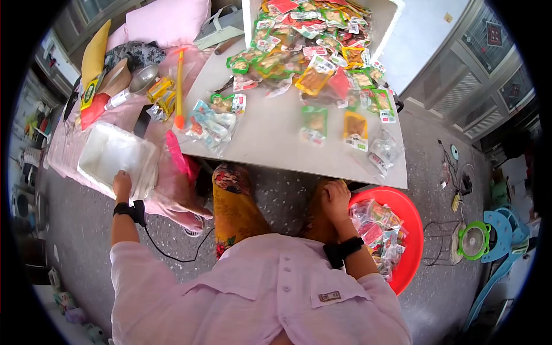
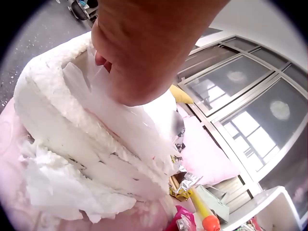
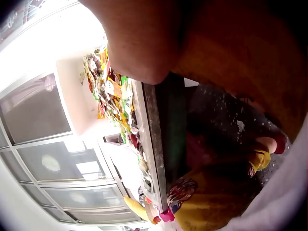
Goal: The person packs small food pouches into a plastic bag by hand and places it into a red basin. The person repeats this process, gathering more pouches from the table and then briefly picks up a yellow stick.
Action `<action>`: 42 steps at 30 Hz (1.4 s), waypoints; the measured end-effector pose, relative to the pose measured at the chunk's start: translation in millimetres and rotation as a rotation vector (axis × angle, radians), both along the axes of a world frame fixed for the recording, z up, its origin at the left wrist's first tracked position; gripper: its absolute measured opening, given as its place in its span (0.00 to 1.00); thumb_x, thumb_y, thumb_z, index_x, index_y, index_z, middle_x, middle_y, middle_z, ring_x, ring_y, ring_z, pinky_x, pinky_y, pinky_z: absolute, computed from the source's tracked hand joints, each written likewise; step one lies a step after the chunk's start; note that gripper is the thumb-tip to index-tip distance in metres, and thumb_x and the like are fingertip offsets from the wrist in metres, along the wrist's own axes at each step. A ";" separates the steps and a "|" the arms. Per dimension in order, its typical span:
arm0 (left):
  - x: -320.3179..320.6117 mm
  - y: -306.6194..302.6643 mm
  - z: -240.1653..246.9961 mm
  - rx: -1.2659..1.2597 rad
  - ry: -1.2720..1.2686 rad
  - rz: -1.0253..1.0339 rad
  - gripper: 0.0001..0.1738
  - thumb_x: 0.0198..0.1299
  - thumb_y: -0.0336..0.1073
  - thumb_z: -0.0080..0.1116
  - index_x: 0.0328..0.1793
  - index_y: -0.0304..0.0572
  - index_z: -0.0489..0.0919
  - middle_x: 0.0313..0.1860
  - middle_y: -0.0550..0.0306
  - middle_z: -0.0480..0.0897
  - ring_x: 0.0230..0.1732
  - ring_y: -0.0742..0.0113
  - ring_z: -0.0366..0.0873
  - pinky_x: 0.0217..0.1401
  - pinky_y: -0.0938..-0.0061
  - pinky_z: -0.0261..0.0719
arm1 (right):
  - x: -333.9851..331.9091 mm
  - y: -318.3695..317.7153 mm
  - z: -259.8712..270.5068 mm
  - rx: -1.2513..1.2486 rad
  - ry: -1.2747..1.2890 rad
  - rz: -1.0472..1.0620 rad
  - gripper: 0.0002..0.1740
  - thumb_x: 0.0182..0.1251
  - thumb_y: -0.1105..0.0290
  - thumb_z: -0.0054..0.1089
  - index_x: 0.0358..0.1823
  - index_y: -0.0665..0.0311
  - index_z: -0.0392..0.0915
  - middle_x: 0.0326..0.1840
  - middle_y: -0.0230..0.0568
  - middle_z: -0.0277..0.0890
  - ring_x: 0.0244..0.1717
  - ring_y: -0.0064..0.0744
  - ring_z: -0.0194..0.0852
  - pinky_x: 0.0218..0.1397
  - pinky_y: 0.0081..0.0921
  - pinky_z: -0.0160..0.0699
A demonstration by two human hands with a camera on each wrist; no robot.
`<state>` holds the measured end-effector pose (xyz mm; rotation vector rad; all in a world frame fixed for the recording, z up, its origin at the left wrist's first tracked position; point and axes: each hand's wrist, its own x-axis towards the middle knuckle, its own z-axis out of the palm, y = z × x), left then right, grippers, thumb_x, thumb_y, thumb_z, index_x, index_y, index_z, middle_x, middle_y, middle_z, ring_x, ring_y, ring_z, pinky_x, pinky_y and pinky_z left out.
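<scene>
My left hand (image 1: pixel 122 185) is at the near edge of a white foam box (image 1: pixel 92 150) lined with clear plastic, on the pink cloth. In the left wrist view the left hand (image 2: pixel 139 53) covers part of the box's plastic liner (image 2: pixel 130 125); its fingers are mostly hidden, so the grip is unclear. My right hand (image 1: pixel 336 200) rests on the knee in patterned yellow trousers, fingers loosely bent, holding nothing visible. In the right wrist view the right hand (image 3: pixel 139 43) is dark, its fingers out of sight.
Colourful food packets (image 1: pixel 313 75) spill from a white foam box onto the table (image 1: pixel 264 138). A red basin (image 1: pixel 415 230) of packets stands on the floor right of the knee. Left of the table lie an orange-tipped yellow stick (image 1: pixel 180 86), a metal bowl (image 1: pixel 144 79) and a pink bag (image 1: pixel 177 152).
</scene>
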<state>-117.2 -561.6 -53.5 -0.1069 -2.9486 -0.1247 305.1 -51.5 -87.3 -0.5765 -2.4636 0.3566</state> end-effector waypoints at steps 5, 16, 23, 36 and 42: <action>-6.4 -1.7 2.4 0.006 0.055 0.023 0.14 0.52 0.39 0.39 0.33 0.37 0.72 0.34 0.39 0.75 0.37 0.41 0.71 0.39 0.55 0.68 | -1.3 1.9 -1.0 0.027 0.024 0.001 0.08 0.41 0.72 0.54 0.27 0.58 0.70 0.37 0.35 0.72 0.46 0.39 0.66 0.47 0.35 0.60; 42.3 81.9 57.6 0.405 0.324 -0.168 0.12 0.52 0.36 0.41 0.30 0.33 0.70 0.28 0.39 0.73 0.31 0.41 0.69 0.34 0.58 0.65 | -0.7 0.6 -2.9 -0.022 -0.004 -0.014 0.07 0.43 0.71 0.52 0.28 0.57 0.71 0.39 0.34 0.71 0.48 0.37 0.64 0.50 0.36 0.56; 122.4 218.9 60.1 0.889 0.199 -0.449 0.06 0.50 0.30 0.44 0.29 0.35 0.70 0.26 0.44 0.71 0.29 0.48 0.68 0.33 0.65 0.67 | -10.1 -2.9 23.1 -0.279 0.164 0.102 0.06 0.46 0.76 0.51 0.29 0.63 0.70 0.32 0.42 0.71 0.35 0.43 0.69 0.39 0.32 0.66; 208.2 366.4 7.2 0.613 -0.181 -0.710 0.06 0.46 0.34 0.46 0.27 0.40 0.70 0.28 0.47 0.72 0.34 0.48 0.69 0.36 0.60 0.67 | -93.0 -21.3 49.1 -1.407 0.182 0.132 0.16 0.52 0.73 0.50 0.44 0.66 0.64 0.32 0.36 0.68 0.31 0.26 0.70 0.28 0.18 0.69; 215.8 378.5 19.3 0.451 0.117 -1.069 0.10 0.41 0.35 0.52 0.30 0.41 0.71 0.33 0.49 0.72 0.36 0.51 0.71 0.37 0.63 0.70 | -101.6 -15.3 46.1 -1.472 0.135 0.111 0.16 0.52 0.72 0.49 0.45 0.65 0.63 0.36 0.36 0.67 0.33 0.24 0.69 0.28 0.16 0.68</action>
